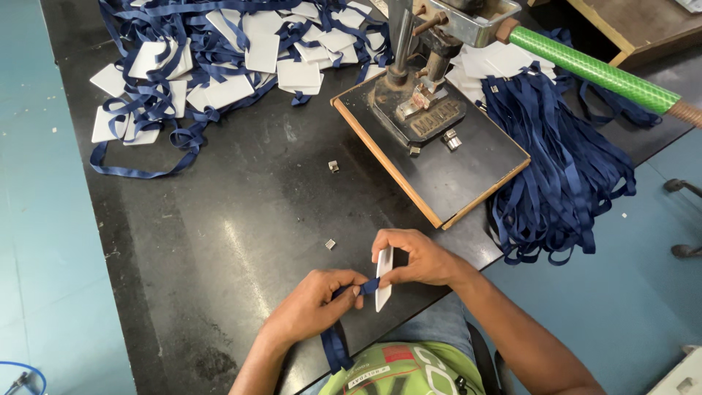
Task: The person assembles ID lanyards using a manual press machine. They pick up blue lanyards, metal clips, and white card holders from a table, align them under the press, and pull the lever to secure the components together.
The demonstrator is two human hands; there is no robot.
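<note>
Between both hands — white card (384, 278) on edge, long axis near-vertical.

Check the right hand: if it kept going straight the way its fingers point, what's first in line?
The right hand points left, toward the left hand. First in line is the white card it already pinches, then the blue strap and the left hand's fingers. Depth looks matched, though one view can't confirm.

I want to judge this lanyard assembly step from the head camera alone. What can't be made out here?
- Blue strap: its lower end runs under the table edge, hidden.
- White card: seen edge-on, the right hand covers its face; the slot cannot be seen.
- Left hand: its fingers hide how the strap passes through the card.
- Hand press: its top is cut off by the upper edge.
- Small metal clips: too small for detail.
</note>
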